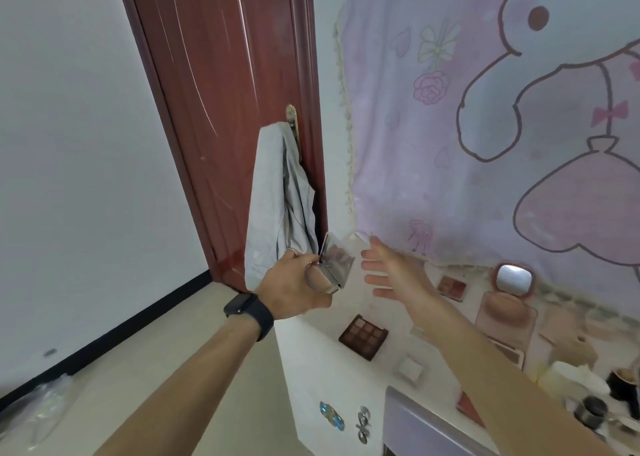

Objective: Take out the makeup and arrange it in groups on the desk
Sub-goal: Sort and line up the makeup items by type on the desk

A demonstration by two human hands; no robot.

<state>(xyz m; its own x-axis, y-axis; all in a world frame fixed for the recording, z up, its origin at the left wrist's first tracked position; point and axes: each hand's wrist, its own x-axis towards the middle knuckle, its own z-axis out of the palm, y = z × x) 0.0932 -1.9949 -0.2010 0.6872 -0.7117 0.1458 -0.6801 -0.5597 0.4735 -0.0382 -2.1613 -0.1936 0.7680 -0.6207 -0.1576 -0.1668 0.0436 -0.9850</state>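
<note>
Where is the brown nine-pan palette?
Head view, lower centre: the brown nine-pan palette lies on the white desk near its left edge, just left of the right forearm.

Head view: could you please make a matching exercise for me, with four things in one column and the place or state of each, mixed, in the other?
1. left hand
2. right hand
3. brown palette
4. grey cloth

A. hangs from the door handle
B. lies flat on the white desk
C. open, fingers spread, holds nothing
D. grips a silver compact

Pairs: 1-D, 2-C, 3-B, 4-A
</note>
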